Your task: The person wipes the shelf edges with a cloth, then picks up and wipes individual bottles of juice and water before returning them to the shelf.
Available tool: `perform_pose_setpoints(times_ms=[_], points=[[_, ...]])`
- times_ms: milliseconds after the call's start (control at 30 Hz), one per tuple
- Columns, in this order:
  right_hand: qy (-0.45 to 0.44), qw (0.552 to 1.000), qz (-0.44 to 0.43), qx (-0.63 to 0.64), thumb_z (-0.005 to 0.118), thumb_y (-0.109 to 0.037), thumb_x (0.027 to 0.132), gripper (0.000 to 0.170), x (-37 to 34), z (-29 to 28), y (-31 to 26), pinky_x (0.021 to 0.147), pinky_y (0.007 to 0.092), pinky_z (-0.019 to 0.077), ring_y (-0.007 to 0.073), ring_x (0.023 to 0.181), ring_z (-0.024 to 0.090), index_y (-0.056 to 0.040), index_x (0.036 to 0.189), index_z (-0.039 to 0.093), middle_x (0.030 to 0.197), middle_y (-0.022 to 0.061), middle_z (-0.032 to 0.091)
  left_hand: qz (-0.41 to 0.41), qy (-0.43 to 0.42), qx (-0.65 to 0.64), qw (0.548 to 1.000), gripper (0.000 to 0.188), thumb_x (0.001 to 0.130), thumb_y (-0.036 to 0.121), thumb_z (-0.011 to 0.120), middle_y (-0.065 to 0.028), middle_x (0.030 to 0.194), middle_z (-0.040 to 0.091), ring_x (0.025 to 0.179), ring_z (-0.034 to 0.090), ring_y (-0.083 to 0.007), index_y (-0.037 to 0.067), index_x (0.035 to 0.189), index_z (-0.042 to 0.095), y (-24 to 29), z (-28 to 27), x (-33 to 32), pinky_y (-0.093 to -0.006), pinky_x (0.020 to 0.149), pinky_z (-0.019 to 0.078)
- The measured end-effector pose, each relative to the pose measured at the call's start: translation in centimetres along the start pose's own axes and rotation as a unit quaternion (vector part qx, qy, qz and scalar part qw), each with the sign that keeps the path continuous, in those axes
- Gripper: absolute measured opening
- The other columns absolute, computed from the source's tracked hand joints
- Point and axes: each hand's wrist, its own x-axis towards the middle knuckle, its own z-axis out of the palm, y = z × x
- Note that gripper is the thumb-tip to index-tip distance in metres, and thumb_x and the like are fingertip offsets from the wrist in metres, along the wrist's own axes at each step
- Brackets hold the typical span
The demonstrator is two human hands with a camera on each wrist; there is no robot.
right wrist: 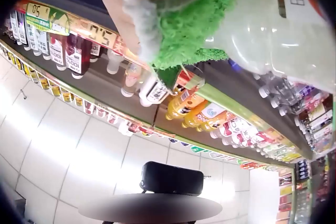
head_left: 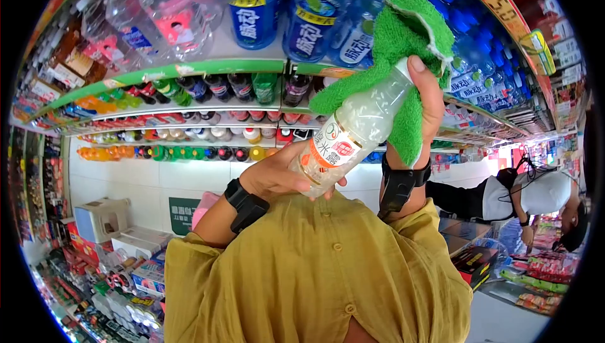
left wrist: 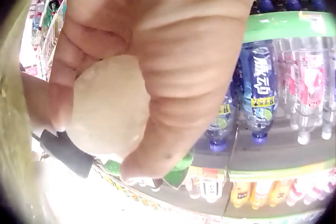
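Note:
A clear bottle of whitish drink [head_left: 372, 113] with a white and orange label lies slanted across the head view, its neck toward the upper right. My left hand [head_left: 274, 170] grips its lower end; in the left wrist view the fingers of that hand [left wrist: 184, 50] curl round the pale base [left wrist: 110, 111]. At the neck my right hand [head_left: 430, 100] holds a green cloth [head_left: 406, 25] against the bottle, thumb near the cap end. The right wrist view shows the cloth [right wrist: 191, 29] between that hand [right wrist: 118, 8] and the bottle [right wrist: 257, 32]; some fingers are hidden.
Shelves of drinks surround the hands, with blue-labelled bottles [head_left: 312, 28] just beyond the cloth and a green shelf edge [head_left: 208, 68] in front. A person in a white cap [head_left: 547, 192] is at the right. Boxes [head_left: 138, 239] stand at the lower left.

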Motion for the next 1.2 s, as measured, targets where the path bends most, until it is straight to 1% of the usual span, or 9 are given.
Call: perform_pose_setpoints(times_ms=[200,367,467,833,933,967,1067,1167,1200], points=[[-0.025,0.999,-0.016,-0.022,0.063,-0.026,0.091,0.036,0.3,3.5,2.9,0.076,0.0336,0.0553,0.0215,0.087,0.067,-0.0006,0.117,0.062,0.103,0.012,0.068,0.077,0.096,0.051,0.991,0.086,0.065,0.027,0.087,-0.0171,0.111,0.065,0.087,0.069,-0.0268,-0.002,0.135,0.045,1.0,-0.3,-2.9,-0.0393,0.082,0.0545],[-0.047,0.995,0.032,-0.083,0.072,-0.024,0.087,0.04,-0.8,6.3,4.0,0.069,0.0276,0.0516,0.012,0.081,0.063,-0.0042,0.119,0.059,0.098,0.0037,0.065,0.149,0.189,0.204,0.949,0.091,0.068,0.022,0.087,-0.0095,0.125,0.059,0.105,0.063,-0.0178,-0.002,0.142,0.04,2.0,-0.8,-4.7,-0.0346,0.089,0.0519],[-0.048,0.996,0.029,-0.071,0.072,-0.024,0.087,0.04,-0.9,6.4,5.0,0.071,0.0282,0.0521,0.0125,0.081,0.063,-0.0035,0.118,0.059,0.098,0.004,0.065,0.144,0.191,0.21,0.948,0.082,0.073,0.016,0.084,-0.008,0.126,0.057,0.115,0.056,-0.0149,-0.002,0.141,0.041,2.2,-1.0,-5.7,-0.0321,0.097,0.0459],[-0.099,0.994,0.036,-0.022,0.076,-0.016,0.086,0.039,-1.6,7.4,6.6,0.077,0.0302,0.0539,0.0145,0.09,0.065,-0.0042,0.119,0.058,0.105,0.0045,0.065,0.21,0.263,0.336,0.88,0.08,0.074,0.017,0.085,-0.0089,0.123,0.058,0.113,0.056,-0.0146,-0.001,0.139,0.041,2.4,-0.3,-5.9,-0.031,0.094,0.0466],[-0.105,0.993,0.054,-0.025,0.076,-0.017,0.086,0.042,-1.8,7.2,6.9,0.077,0.03,0.0541,0.0149,0.09,0.065,-0.004,0.121,0.057,0.106,0.0051,0.065,0.229,0.28,0.376,0.853,0.082,0.074,0.014,0.084,-0.0079,0.124,0.058,0.11,0.056,-0.013,-0.001,0.141,0.04,2.3,-0.5,-5.5,-0.0307,0.093,0.0474],[-0.107,0.992,0.063,-0.029,0.076,-0.017,0.086,0.043,-2.0,7.2,6.9,0.078,0.0299,0.0541,0.0151,0.09,0.065,-0.0038,0.122,0.056,0.106,0.0054,0.065,0.254,0.289,0.425,0.82,0.081,0.074,0.014,0.084,-0.008,0.123,0.058,0.109,0.056,-0.0127,-0.001,0.14,0.04,2.3,-0.7,-5.4,-0.0305,0.092,0.0473],[-0.123,0.989,0.077,-0.021,0.076,-0.019,0.085,0.049,-2.7,7.8,7.0,0.077,0.0302,0.0543,0.0155,0.091,0.065,-0.0032,0.125,0.053,0.108,0.0065,0.064,0.265,0.306,0.427,0.809,0.081,0.074,0.015,0.084,-0.0076,0.122,0.058,0.11,0.057,-0.0144,0.0,0.141,0.039,2.7,-0.4,-5.2,-0.0317,0.093,0.0469],[-0.142,0.986,0.08,-0.043,0.077,-0.02,0.085,0.053,-3.8,8.3,7.4,0.083,0.0309,0.0525,0.0158,0.096,0.063,-0.0026,0.127,0.051,0.11,0.007,0.063,0.257,0.318,0.318,0.855,0.087,0.071,0.02,0.085,-0.0116,0.125,0.057,0.114,0.055,-0.0172,-0.001,0.141,0.037,3.1,0.1,-4.9,-0.0331,0.095,0.0461],[-0.146,0.985,0.073,-0.05,0.077,-0.02,0.085,0.053,-4.0,8.5,7.6,0.084,0.0309,0.052,0.0157,0.097,0.063,-0.0025,0.127,0.051,0.11,0.007,0.063,0.268,0.322,0.358,0.835,0.088,0.071,0.02,0.086,-0.012,0.126,0.056,0.115,0.055,-0.0178,-0.001,0.141,0.036,3.2,-0.1,-4.8,-0.0336,0.096,0.046]])
